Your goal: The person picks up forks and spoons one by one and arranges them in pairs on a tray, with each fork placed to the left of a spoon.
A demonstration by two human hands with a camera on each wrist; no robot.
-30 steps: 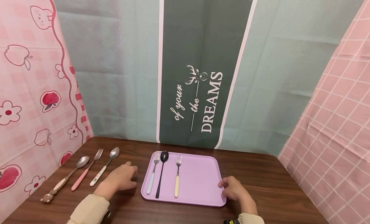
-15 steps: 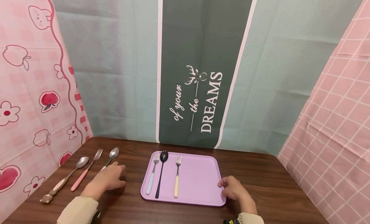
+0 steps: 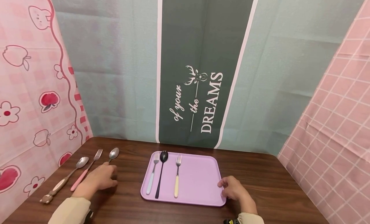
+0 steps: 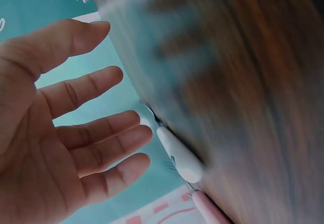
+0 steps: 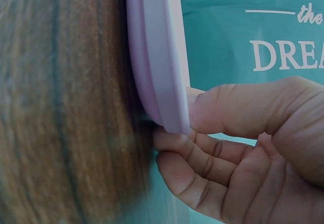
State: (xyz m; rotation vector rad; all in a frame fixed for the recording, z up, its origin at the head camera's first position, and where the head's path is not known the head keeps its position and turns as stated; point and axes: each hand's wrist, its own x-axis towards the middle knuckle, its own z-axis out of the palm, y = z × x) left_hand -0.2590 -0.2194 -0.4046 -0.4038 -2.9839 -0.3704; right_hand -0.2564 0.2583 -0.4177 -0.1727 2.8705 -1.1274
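Observation:
My left hand point(image 3: 99, 178) hovers above the table, over the handle of a silver spoon point(image 3: 114, 152). Its fingers are spread and hold nothing; in the left wrist view the spoon's white handle point(image 4: 178, 155) lies just beyond the fingertips. To that hand's left are a pink-handled fork point(image 3: 80, 179) and a spoon with a brown bear-tipped handle point(image 3: 60, 184). At the tray's right edge, my right hand point(image 3: 233, 188) pinches the rim of the lilac tray point(image 5: 164, 77) between thumb and fingers. On the tray lie a light-blue-handled fork point(image 3: 150, 183), a black spoon point(image 3: 159, 177) and a yellow-handled fork point(image 3: 176, 186).
The dark wooden table point(image 3: 260, 182) extends on both sides of the tray. Behind it hangs a grey-green cloth point(image 3: 130, 89) with lettering. Pink cloths close off the left and right sides.
My left hand has moved left, from beside the tray to over the white-handled spoon, covering its handle in the head view. The right hand stays at the tray's rim.

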